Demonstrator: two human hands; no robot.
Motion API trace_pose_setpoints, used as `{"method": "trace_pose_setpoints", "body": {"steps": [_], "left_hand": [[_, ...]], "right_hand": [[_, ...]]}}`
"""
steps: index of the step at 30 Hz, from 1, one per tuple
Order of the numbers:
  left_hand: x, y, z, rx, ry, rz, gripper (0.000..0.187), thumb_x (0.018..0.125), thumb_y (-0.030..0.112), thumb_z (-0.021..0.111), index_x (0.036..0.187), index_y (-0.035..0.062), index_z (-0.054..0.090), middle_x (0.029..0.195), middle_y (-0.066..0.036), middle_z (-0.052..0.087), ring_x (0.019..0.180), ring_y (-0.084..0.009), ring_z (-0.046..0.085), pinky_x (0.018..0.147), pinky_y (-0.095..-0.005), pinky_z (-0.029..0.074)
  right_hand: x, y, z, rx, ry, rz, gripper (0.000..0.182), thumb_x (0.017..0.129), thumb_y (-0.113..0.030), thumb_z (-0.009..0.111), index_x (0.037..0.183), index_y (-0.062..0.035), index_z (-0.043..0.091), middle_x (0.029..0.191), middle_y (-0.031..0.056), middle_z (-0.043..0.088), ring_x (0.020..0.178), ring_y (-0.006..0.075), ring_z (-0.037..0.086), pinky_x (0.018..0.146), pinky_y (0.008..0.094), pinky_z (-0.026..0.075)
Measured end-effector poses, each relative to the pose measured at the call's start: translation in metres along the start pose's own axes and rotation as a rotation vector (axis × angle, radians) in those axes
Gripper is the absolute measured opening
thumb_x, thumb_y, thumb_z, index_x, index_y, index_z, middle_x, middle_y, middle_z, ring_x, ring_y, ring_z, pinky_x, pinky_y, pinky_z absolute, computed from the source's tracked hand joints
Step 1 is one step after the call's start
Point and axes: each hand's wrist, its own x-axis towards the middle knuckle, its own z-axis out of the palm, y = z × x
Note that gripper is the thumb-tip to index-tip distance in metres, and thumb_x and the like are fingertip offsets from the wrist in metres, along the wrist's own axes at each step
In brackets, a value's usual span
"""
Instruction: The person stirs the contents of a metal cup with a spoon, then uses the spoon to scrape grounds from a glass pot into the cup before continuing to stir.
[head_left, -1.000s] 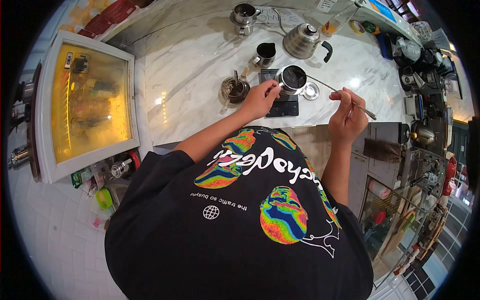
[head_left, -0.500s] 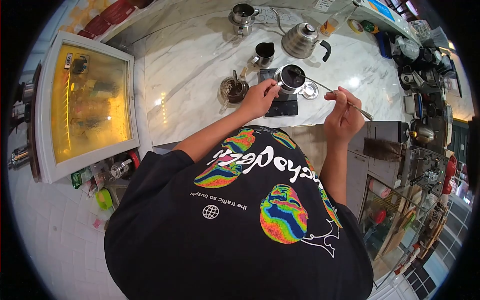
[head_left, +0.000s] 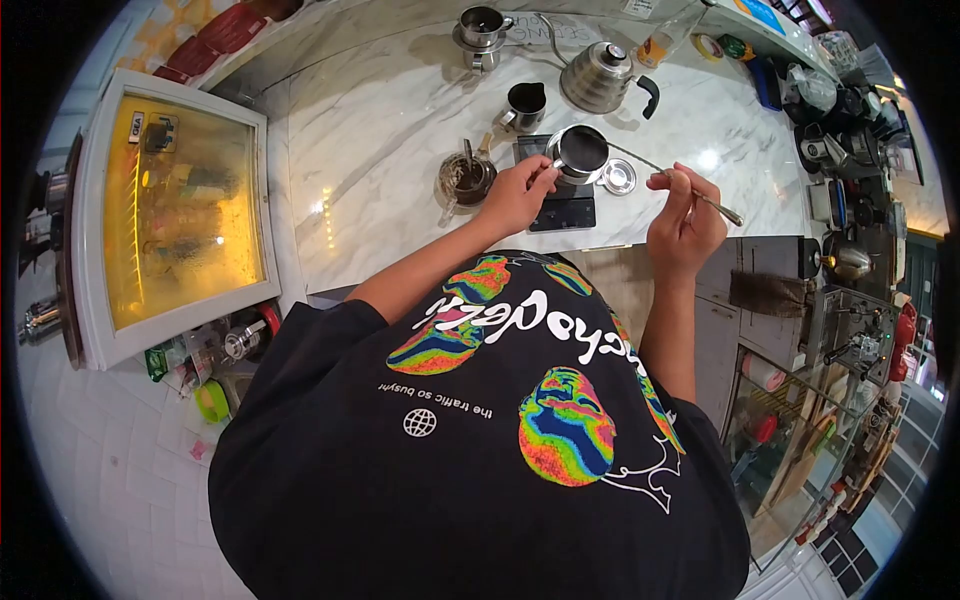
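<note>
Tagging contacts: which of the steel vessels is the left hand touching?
The steel cup seen over the black scale; the left hand pinches its handle. The spouted pitcher, gooseneck kettle and drip filter stand farther back, untouched.

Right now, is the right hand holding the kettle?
No, the right hand holds a thin utensil; the kettle stands on the counter.

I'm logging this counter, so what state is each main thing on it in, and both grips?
Metal cup: held, uncovered
Left grip: closed on the metal cup
Long spoon: held slanting
Right grip: closed on the long spoon
Kettle: upright, lidded
Small pitcher: upright, uncovered
Jar: utensil standing in it
Scale: readout not legible
</note>
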Motion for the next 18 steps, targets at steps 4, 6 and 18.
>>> {"method": "trace_pose_setpoints", "body": {"steps": [4, 6, 18], "left_hand": [[-0.001, 0.003, -0.001, 0.015, 0.005, -0.011, 0.028, 0.107, 0.026, 0.053, 0.112, 0.0016, 0.066, 0.086, -0.005, 0.070, 0.079, -0.0117, 0.064, 0.075, -0.0285, 0.052], [-0.001, 0.002, -0.001, 0.020, 0.009, -0.012, 0.028, 0.107, 0.026, 0.053, 0.112, 0.0015, 0.066, 0.086, -0.005, 0.070, 0.079, -0.0118, 0.064, 0.075, -0.0286, 0.052], [-0.002, 0.003, -0.002, 0.005, -0.002, -0.033, 0.028, 0.107, 0.027, 0.054, 0.115, 0.0021, 0.064, 0.088, -0.006, 0.071, 0.080, -0.0127, 0.064, 0.076, -0.0296, 0.053]], "right_hand": [[-0.002, 0.007, -0.003, -0.011, 0.016, -0.008, 0.007, 0.102, -0.003, 0.060, 0.101, 0.0025, 0.063, 0.076, 0.0095, 0.073, 0.068, 0.0169, 0.071, 0.072, 0.0303, 0.057], [-0.008, 0.014, -0.004, 0.039, 0.032, -0.045, 0.007, 0.102, -0.004, 0.061, 0.101, 0.0026, 0.063, 0.075, 0.0096, 0.074, 0.067, 0.0166, 0.071, 0.068, 0.0292, 0.056], [-0.015, 0.018, 0.000, 0.035, 0.042, 0.002, 0.008, 0.102, -0.004, 0.062, 0.103, 0.0037, 0.063, 0.077, 0.0111, 0.074, 0.067, 0.0173, 0.071, 0.066, 0.0285, 0.055]]}}
